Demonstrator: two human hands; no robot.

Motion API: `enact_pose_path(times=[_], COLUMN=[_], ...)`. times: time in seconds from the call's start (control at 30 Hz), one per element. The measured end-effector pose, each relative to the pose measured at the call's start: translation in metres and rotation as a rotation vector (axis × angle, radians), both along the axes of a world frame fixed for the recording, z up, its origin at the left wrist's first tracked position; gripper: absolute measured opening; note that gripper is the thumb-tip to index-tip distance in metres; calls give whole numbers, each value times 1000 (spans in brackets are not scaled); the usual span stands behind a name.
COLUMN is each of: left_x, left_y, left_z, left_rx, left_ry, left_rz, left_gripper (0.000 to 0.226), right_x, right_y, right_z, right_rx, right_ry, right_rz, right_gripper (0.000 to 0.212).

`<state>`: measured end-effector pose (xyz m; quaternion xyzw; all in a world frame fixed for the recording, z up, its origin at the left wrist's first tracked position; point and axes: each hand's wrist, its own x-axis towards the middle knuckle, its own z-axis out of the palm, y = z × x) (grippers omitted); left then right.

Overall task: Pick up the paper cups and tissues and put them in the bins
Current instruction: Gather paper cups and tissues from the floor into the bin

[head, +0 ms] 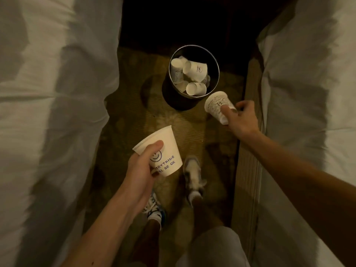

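A round dark bin [215, 60] stands on the carpet ahead, holding several white paper cups [194, 71]. My left hand [140, 168] grips a white paper cup [169, 149] printed with a blue smiley and lettering, low and to the left of the bin. My right hand [241, 117] holds a second white paper cup [216, 106] tilted on its side, its mouth toward the bin, just right of the bin's near rim. No tissues are in view.
I stand in a narrow carpeted aisle [123, 116] between two beds with white sheets, one on the left [48, 112] and one on the right [312, 93]. A wooden bed frame edge [248, 170] runs along the right. My feet in sneakers [192, 170] are below.
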<state>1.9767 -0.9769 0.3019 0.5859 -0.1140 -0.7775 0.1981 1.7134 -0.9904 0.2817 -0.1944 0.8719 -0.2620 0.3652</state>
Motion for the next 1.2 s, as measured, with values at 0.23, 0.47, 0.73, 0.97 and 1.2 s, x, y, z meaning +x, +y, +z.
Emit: enact_pose_path(times=[0.23,0.47,0.73,0.97,1.2], left_x=[-36,-84,-120,-138,-159], left_y=[-53,-93,-139,-156,-192], left_z=[-43,-77,-92,-108,-121], left_rx=[69,144,118,63,-154], left_ry=[-59,-101,-191,-266,-396], left_rz=[6,47,13,-78,-74], left_gripper=[79,61,69,65,48], right_x=[-38,-81,-104,-119,-116], right_y=[-87,-143,-174,-176,-180], right_z=[-66,-119,-156,-173,-146], right_rx=[76,209,308,365,137], right_ry=[97,142,235,232,215], right_rz=[61,154,351,582,636], right_gripper=[50,49,49,56,56])
